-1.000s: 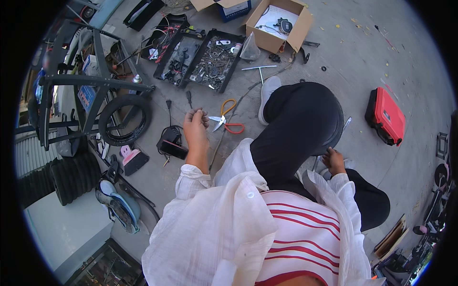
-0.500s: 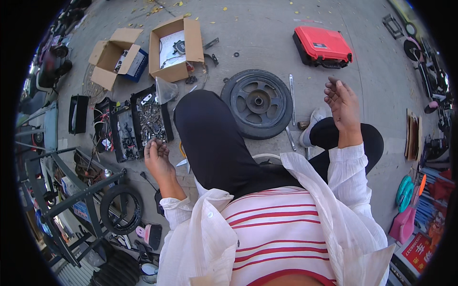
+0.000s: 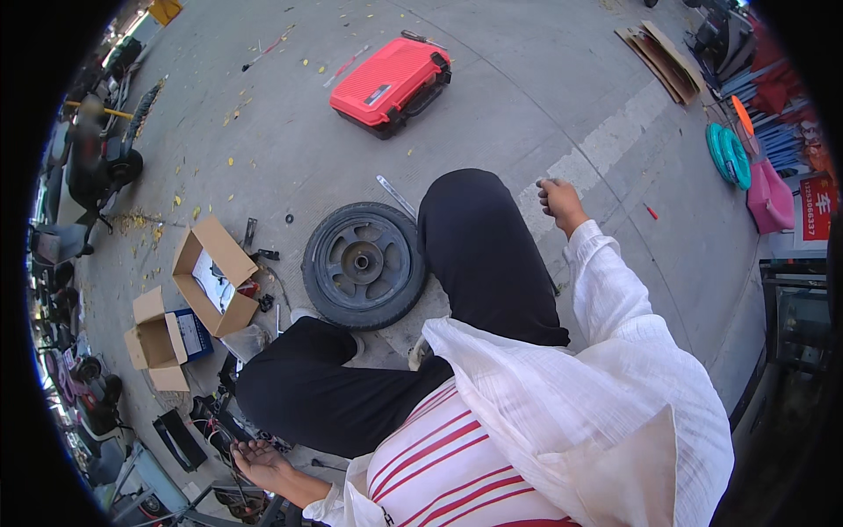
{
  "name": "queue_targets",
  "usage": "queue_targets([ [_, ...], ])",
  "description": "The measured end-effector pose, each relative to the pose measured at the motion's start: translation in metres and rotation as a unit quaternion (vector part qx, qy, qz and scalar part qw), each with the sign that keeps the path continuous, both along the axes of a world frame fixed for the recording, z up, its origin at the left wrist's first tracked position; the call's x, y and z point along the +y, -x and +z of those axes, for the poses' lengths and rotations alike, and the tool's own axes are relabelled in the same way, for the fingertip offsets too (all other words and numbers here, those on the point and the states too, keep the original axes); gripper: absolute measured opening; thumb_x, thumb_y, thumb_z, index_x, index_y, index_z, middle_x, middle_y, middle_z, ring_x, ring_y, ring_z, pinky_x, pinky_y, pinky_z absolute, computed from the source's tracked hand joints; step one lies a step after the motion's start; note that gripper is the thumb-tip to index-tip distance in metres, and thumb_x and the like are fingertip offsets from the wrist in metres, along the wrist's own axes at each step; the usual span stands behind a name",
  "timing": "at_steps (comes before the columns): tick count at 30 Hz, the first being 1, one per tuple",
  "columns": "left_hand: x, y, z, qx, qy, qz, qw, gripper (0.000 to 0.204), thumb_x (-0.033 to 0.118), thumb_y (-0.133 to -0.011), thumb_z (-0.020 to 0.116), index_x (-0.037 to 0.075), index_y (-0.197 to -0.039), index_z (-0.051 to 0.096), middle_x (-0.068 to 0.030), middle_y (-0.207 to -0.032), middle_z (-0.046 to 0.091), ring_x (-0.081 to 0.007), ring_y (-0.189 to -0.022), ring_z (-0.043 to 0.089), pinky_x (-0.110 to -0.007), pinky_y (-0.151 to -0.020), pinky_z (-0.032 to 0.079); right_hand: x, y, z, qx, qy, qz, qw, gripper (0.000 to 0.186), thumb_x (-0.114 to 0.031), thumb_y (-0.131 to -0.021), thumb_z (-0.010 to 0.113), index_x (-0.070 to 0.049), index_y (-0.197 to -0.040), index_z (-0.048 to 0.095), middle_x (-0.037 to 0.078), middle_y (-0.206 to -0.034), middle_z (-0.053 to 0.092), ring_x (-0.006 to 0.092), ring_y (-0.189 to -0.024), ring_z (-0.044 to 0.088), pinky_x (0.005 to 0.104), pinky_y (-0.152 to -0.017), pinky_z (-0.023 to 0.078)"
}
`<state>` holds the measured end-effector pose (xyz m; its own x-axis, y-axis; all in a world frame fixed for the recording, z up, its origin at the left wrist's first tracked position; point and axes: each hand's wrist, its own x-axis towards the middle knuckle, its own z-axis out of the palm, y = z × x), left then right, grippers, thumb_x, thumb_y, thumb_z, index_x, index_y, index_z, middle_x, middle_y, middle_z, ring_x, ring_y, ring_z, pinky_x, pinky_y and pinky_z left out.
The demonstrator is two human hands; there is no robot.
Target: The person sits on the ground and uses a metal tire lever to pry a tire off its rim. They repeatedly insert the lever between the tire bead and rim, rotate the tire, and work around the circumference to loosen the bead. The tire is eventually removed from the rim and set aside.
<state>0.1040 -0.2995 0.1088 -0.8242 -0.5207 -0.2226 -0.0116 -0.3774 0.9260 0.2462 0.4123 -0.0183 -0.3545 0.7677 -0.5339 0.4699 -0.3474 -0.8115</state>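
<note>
My right hand (image 3: 562, 204) hangs in the air over the concrete, beyond my right knee. Its fingers are slightly bent and apart, and nothing shows in them. At lower left, my left hand (image 3: 261, 463) is palm up with loosely parted, empty fingers, beside my left leg and near the dark parts trays (image 3: 230, 424). Both hands have darkened fingertips. A black wheel with its tyre (image 3: 362, 264) lies flat on the ground in front of my legs. A long metal lever (image 3: 396, 195) pokes out between the wheel and my right knee.
Ahead lies a red hard case (image 3: 392, 83). Two open cardboard boxes (image 3: 230, 274) stand left of the wheel, beside a black tray (image 3: 179, 441). Flattened cardboard (image 3: 660, 63) and a pink plastic container (image 3: 769, 197) are on the right. Parked scooters (image 3: 107, 167) line the far left.
My view has swung to the right, so the wheel, case and boxes sit farther left. My right knee is raised and my left knee lowered. Both hands remain empty.
</note>
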Motion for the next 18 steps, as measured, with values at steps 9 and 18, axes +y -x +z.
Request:
queue_targets([
  [9, 0.065, 0.044, 0.071, -0.011, 0.117, -0.033, 0.993, 0.021, 0.025, -0.095, 0.054, 0.007, -0.105, 0.059, -0.0006, -0.084, 0.057, -0.0143, -0.071, 0.050, -0.027, -0.063, 0.041, -0.104, -0.062, -0.197, -0.427, -0.038, 0.271, 0.862, 0.040, -0.025, -0.079, 0.065, -0.003, -0.112, 0.062, 0.021, -0.115, 0.062, 0.0360, -0.109, 0.059, 0.0424, -0.093, 0.047],
  [18, 0.130, 0.071, 0.101, 0.002, 0.166, -0.123, 0.978, 0.020, 0.025, -0.096, 0.055, 0.006, -0.100, 0.059, -0.0018, -0.085, 0.063, -0.0124, -0.074, 0.055, -0.027, -0.065, 0.044, -0.107, -0.044, -0.226, -0.435, -0.061, 0.299, 0.847, 0.024, -0.013, -0.083, 0.058, -0.003, -0.105, 0.059, 0.020, -0.110, 0.062, 0.0368, -0.102, 0.062, 0.0445, -0.089, 0.050],
])
